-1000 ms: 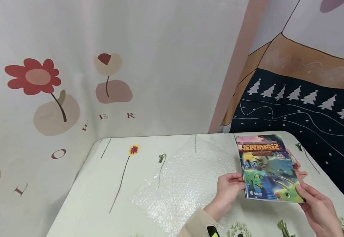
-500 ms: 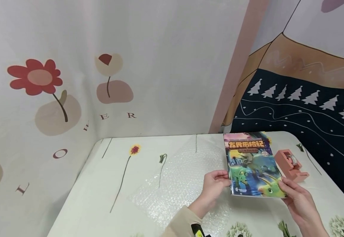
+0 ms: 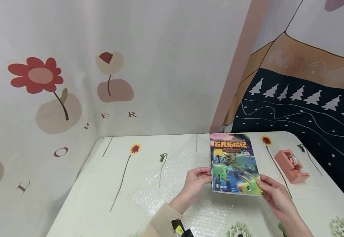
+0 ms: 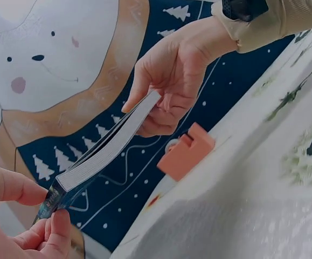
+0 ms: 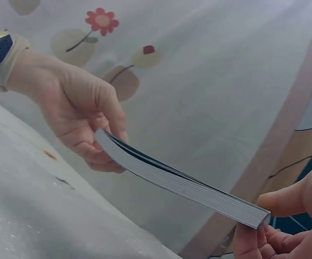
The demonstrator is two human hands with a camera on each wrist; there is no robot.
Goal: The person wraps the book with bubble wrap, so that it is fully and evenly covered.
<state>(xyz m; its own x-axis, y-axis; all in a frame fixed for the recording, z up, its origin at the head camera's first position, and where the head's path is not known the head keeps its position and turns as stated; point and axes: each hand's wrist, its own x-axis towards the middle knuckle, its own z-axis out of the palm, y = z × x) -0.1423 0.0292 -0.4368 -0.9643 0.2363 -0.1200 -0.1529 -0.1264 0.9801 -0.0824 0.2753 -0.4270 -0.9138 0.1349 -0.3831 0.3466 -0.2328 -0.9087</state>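
Observation:
A thin book (image 3: 234,163) with a bright dinosaur cover is held in the air above the table, cover up. My left hand (image 3: 196,181) pinches its near left corner, thumb on top. My right hand (image 3: 271,191) pinches the near right corner. In the left wrist view the book (image 4: 104,151) shows edge-on between my left hand (image 4: 34,216) and my right hand (image 4: 169,89). The right wrist view shows the page edge of the book (image 5: 182,183), with my left hand (image 5: 88,127) at the far end and my right hand (image 5: 285,221) at the near end.
A sheet of bubble wrap (image 3: 178,184) lies flat on the table (image 3: 100,204) under and left of the book. A pink tape dispenser (image 3: 292,166) stands at the right. Printed cloth backdrops (image 3: 130,65) close off the back and right sides.
Both hands have carried the book leftward, from over the tape dispenser to above the bubble wrap's right part. The tape dispenser, hidden before, now stands uncovered.

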